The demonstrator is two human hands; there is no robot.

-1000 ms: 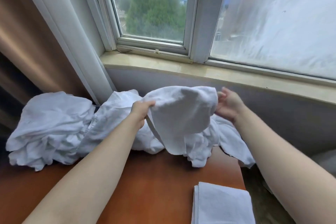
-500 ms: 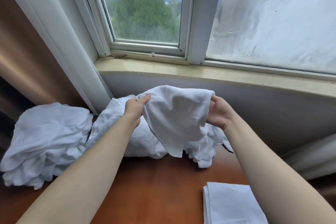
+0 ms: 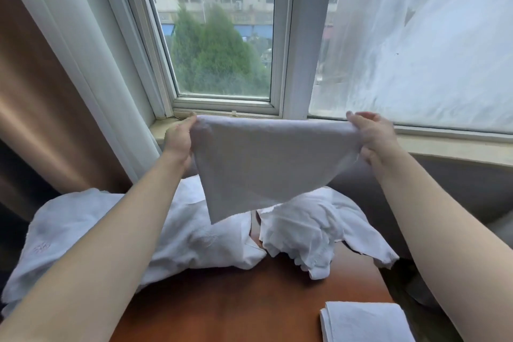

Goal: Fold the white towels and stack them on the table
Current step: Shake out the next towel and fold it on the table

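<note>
Looking through the head camera, I see my left hand and my right hand each pinching one top corner of a white towel, stretched between them in the air before the window. It hangs above the pile of unfolded towels on the brown table. A folded towel lies at the table's near right corner.
</note>
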